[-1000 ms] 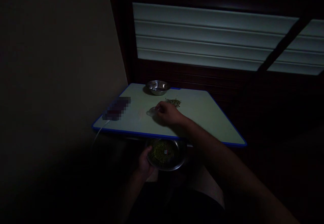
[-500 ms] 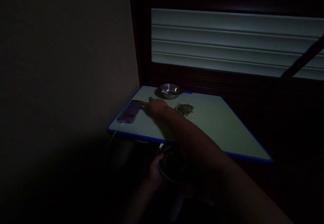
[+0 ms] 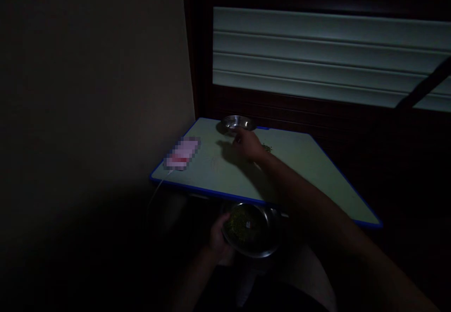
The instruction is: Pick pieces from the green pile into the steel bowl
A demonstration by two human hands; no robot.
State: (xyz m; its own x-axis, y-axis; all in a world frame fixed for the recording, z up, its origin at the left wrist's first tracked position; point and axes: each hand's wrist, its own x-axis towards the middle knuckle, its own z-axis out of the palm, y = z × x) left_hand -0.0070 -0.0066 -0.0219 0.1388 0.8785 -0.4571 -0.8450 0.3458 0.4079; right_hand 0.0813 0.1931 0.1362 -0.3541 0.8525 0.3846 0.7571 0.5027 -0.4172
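Left hand [image 3: 219,240]: gripped the lower bowl [image 3: 273,230], green bits [image 3: 241,225] inside, below the tabletop [image 3: 303,175] edge.
Right hand [image 3: 248,144]: hung over the tabletop by the far bowl [image 3: 247,123]; its grip was too dark to tell.
Small pile [image 3: 267,148]: lay partly hidden behind the right wrist.
Phone [image 3: 183,153]: glowed pinkish, blurred, with a pale cable [image 3: 157,190] trailing.

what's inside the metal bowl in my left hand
The metal bowl holds small greenish pieces, with a pale patch too dim to identify. Anything beneath the pieces is covered, and your left hand hides part of the bowl.
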